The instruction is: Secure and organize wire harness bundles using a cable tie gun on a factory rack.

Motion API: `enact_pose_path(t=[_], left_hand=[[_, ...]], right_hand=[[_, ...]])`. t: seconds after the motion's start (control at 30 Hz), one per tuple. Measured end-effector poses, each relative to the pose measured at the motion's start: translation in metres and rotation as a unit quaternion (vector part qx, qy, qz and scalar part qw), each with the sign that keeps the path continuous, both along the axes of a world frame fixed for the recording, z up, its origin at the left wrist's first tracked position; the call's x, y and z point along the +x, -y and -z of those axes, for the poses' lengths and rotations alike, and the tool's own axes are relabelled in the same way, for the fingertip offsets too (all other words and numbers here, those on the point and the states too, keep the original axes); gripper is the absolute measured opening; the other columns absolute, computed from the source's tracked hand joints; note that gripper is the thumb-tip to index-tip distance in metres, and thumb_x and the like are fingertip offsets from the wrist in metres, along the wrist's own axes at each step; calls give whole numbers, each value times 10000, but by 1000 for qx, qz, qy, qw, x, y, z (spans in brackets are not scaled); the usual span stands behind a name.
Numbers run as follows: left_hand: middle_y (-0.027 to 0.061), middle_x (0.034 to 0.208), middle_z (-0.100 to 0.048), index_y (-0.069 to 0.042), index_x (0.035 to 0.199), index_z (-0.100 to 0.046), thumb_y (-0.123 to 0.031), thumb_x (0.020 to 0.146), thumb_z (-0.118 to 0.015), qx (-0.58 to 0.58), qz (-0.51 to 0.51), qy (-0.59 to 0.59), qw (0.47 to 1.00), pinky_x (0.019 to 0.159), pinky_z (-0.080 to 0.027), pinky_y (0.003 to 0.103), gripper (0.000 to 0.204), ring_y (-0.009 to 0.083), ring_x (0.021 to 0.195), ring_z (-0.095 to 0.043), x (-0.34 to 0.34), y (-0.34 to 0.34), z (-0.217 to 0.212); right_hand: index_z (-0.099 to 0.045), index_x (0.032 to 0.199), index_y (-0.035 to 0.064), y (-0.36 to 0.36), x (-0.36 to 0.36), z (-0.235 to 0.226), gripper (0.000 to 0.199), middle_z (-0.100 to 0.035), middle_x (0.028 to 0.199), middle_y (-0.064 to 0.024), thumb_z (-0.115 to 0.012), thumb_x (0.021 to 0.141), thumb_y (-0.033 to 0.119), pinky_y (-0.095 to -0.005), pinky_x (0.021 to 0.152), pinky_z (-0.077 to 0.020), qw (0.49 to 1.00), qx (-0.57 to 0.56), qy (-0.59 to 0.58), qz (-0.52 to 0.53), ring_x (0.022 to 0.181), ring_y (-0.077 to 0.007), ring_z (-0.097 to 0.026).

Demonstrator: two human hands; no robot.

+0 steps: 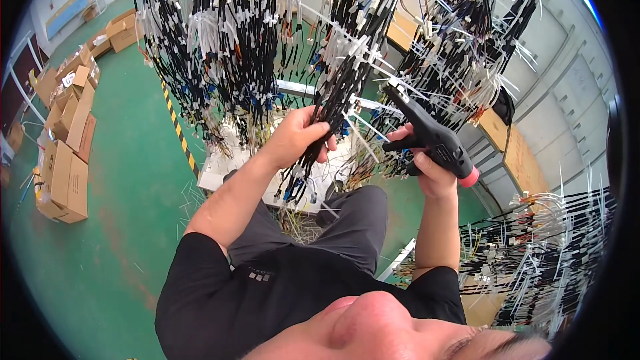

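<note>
My left hand (299,136) is closed around a hanging bundle of black cables (337,90) with small white connectors, a little above its loose lower ends. White cable ties (363,53) circle this bundle higher up, their long tails sticking out sideways. In my right hand (435,172) is a black cable tie gun (437,139) with a red knob at its rear. Its nose points up and left toward the bundle, close to the tie tails. Whether the nose touches a tie, I cannot tell. My right fingers wrap the grip beside the trigger, partly hidden by the tool.
More cable bundles (230,33) hang left of the held one, and others (460,47) hang at the right. Further harnesses (540,253) spread at the lower right. A white platform (230,165) stands below, with cut tie ends around. Cardboard boxes (70,173) line the green floor (127,227).
</note>
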State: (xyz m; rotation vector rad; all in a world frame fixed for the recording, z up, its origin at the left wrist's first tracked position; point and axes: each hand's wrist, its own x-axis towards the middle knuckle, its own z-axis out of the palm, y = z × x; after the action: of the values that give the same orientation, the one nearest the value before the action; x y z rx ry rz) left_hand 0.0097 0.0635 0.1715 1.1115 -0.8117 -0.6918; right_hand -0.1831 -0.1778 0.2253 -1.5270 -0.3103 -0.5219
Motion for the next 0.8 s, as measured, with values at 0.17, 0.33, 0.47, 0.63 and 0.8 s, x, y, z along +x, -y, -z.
enact_pose_path(t=[0.17, 0.33, 0.47, 0.63, 0.8], left_hand=[[110, 859, -713, -9, 1099, -573, -68, 1054, -515, 35, -3, 11, 999, 586, -580, 317, 94, 169, 613, -674, -7, 0, -7], [51, 781, -644, -61, 1155, -532, -95, 1071, -539, 36, -13, -2, 999, 518, -522, 291, 90, 127, 544, -596, -7, -1, -10], [27, 741, -630, -83, 1095, -547, -171, 1067, -650, 15, 43, -93, 995, 444, -478, 279, 138, 106, 485, -556, 4, -1, -7], [38, 732, -611, -88, 1096, -555, -223, 1030, -696, 86, 57, -63, 993, 447, -478, 279, 206, 134, 480, -557, 18, 5, -6], [9, 830, -617, -51, 1174, -571, -600, 767, -914, 34, 141, -42, 989, 579, -514, 250, 765, 103, 646, -605, 19, 4, -2]], right_hand=[[-604, 1433, -50, 2, -1, 1, 644, -745, 1237, -157, -815, 887, 219, -456, 1093, -496, 1000, -14, 1, -19, 1191, -282, -690], [-605, 1435, -44, 3, -2, 1, 642, -740, 1240, -146, -814, 889, 221, -451, 1091, -495, 1000, -21, 2, -18, 1184, -271, -686], [-616, 1416, -35, 5, -4, -6, 624, -743, 1233, -142, -817, 887, 228, -432, 1082, -495, 1000, -30, -2, 2, 1178, -256, -684], [-624, 1407, 3, 24, -13, -34, 577, -743, 1225, -120, -794, 900, 221, -401, 1070, -488, 992, -84, 40, 85, 1170, -228, -681], [-623, 1440, 45, 46, -20, -94, 526, -750, 1218, -62, -766, 937, 103, -341, 1027, -488, 971, -183, -85, 127, 1129, -161, -669]])
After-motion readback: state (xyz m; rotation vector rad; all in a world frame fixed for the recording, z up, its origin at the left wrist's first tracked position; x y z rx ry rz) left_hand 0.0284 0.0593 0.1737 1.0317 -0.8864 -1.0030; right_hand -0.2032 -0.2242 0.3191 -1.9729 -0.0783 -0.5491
